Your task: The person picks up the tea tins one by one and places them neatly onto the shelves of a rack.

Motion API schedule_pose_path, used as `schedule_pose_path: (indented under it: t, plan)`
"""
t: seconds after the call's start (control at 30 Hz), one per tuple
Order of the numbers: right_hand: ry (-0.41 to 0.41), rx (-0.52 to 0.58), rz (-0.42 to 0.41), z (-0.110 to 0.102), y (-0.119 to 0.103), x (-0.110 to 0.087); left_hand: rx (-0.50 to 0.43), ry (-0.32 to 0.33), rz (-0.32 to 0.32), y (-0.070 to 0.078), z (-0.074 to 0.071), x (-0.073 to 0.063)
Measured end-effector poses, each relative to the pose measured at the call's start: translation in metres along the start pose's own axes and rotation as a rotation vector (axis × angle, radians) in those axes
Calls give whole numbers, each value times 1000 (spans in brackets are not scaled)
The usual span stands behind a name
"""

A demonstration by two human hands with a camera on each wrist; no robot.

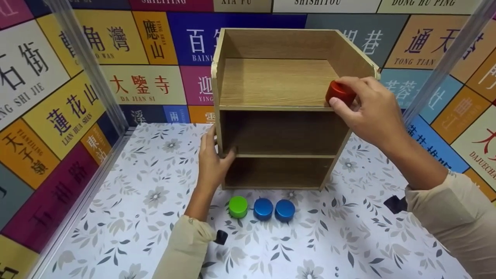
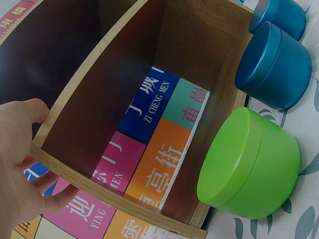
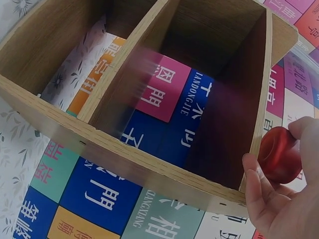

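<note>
A small wooden shelf (image 1: 277, 83) with an open top tier and two compartments stands upright on the floral cloth. My right hand (image 1: 374, 108) pinches a round red tin (image 1: 338, 93) between thumb and fingers at the top tier's front right corner. In the right wrist view, the red tin (image 3: 281, 154) is right beside the shelf's edge. My left hand (image 1: 213, 162) grips the shelf's left side panel, thumb inside at the middle divider, fingers outside. In front of the shelf stand a green tin (image 1: 238, 207) and two blue tins, the left one (image 1: 263, 209) beside the right one (image 1: 285, 210).
White cloth (image 1: 155, 232) with grey leaves and flowers covers the table. Colourful panels with Chinese lettering (image 1: 143, 85) rise behind and at both sides. Clear corner strips (image 1: 83, 58) run up the left and right. A black strap end (image 1: 221, 237) hangs by the left sleeve.
</note>
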State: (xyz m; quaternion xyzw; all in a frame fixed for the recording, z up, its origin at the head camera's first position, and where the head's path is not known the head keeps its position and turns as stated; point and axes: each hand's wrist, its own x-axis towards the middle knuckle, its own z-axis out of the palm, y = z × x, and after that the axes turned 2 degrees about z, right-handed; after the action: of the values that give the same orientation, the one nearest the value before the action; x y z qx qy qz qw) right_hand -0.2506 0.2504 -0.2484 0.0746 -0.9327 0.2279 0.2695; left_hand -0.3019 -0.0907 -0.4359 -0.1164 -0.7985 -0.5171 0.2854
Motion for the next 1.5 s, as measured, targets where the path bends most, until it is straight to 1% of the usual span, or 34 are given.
schedule_pose_path:
  t: [0.23, 0.57, 1.0, 1.33, 1.5]
  plan:
    - [-16, -13, 3, 3, 0, 4, -10, -4, -5, 0, 0, 1]
    - [3, -45, -18, 7, 0, 7, 14, -3, -11, 1, 0, -1]
    - [-13, -73, -11, 9, -1, 8, 5, -13, -27, 1, 0, 0]
    - [-10, -74, -10, 6, -1, 7, 29, -22, -31, 1, 0, -1]
    - [5, -76, -21, 2, -2, 4, 48, -12, -18, 1, 0, -1]
